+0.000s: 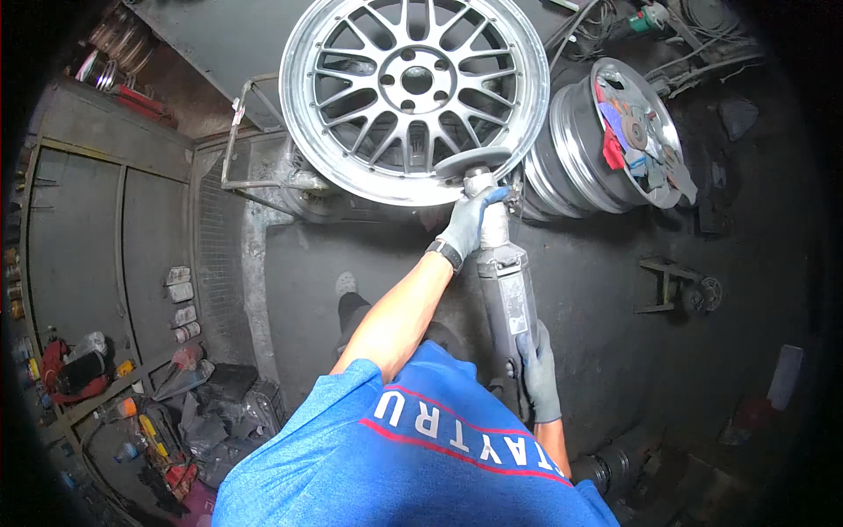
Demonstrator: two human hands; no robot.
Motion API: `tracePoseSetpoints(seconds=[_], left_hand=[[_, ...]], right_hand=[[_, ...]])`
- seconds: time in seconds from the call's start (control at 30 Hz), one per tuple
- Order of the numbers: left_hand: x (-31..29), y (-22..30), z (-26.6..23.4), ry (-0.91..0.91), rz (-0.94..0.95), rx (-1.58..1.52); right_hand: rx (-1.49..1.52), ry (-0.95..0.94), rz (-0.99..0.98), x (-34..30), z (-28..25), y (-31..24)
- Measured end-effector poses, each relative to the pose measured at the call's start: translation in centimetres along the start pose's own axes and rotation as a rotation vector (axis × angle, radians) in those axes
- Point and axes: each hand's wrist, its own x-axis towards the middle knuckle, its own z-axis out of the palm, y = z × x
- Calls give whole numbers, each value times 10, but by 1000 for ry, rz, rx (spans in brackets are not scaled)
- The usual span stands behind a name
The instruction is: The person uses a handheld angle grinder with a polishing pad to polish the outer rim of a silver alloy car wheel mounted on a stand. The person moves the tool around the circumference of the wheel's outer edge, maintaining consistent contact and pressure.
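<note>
Both my gloved hands hold a long angle grinder (pixel 507 290). My left hand (pixel 465 227), in a grey-blue glove, is closed round its neck just behind the head. Farther back, my right hand (pixel 539 373) grips the rear handle, partly hidden by the tool body. A round grey disc (pixel 472 162) at the grinder's head lies over the lower edge of a silver multi-spoke car wheel rim (pixel 439 82). Whether the disc touches the metal or spins, I cannot tell. The wheel rim faces up in front of me, its lip shiny.
Right of it, more rims (pixel 571 140) lie on their side, with sanding discs and rags (pixel 634 136) on the end one. A metal frame (pixel 235 145) stands left. Cables (pixel 597 26) tangle at the far right. Black bags (pixel 219 422) and clutter fill the near left; a small stand (pixel 667 285) sits right.
</note>
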Motion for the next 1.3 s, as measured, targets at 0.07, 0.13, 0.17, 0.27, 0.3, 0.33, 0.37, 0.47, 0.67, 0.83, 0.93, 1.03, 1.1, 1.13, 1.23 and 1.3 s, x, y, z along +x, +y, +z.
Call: tracePoseSetpoints(seconds=[0.07, 0.13, 0.17, 0.27, 0.3, 0.33, 0.37, 0.47, 0.67, 0.83, 0.93, 1.03, 1.1, 1.13, 1.23, 1.3], left_hand=[[-14, 7, -11, -15, -22, -2], [-32, 18, -15, 10, -63, 33], [-39, 23, -22, -2, -75, 56], [-52, 40, -40, -17, -150, 63], [-55, 43, -45, -9, -158, 76], [-57, 48, -50, -3, -156, 100], [-63, 56, -53, 8, -153, 128], [-82, 75, -63, 59, -170, 126], [-108, 112, -74, 108, -173, 230], [-105, 110, -80, 117, -142, 216], [-93, 96, -83, 63, -149, 159], [-83, 72, -62, 118, -140, 153], [-66, 56, -60, 97, -145, 131], [-57, 47, -61, 88, -146, 117], [-39, 22, -38, 53, -145, 16], [-23, 7, -27, 39, -126, -24]], right_hand=[[-16, 15, 18, -11, 15, 4], [-40, 40, -69, -11, 25, 38], [-42, 37, -82, -16, 34, 38], [-19, 37, -107, -35, 71, 38], [7, 42, -107, -41, 83, 41], [33, 47, -107, -46, 94, 44], [47, 80, -91, -49, 107, 48], [178, 57, -20, -60, 138, 53], [273, 5, 58, -70, 178, 63], [235, -15, 7, -59, 170, 84], [122, -9, -55, -55, 148, 63], [65, 3, -103, -46, 115, 55], [-38, 43, -161, -34, 85, 62], [-110, 53, -190, -29, 66, 65], [-159, 32, -153, -17, 26, 28], [-71, -8, -42, -12, 1, 0]])
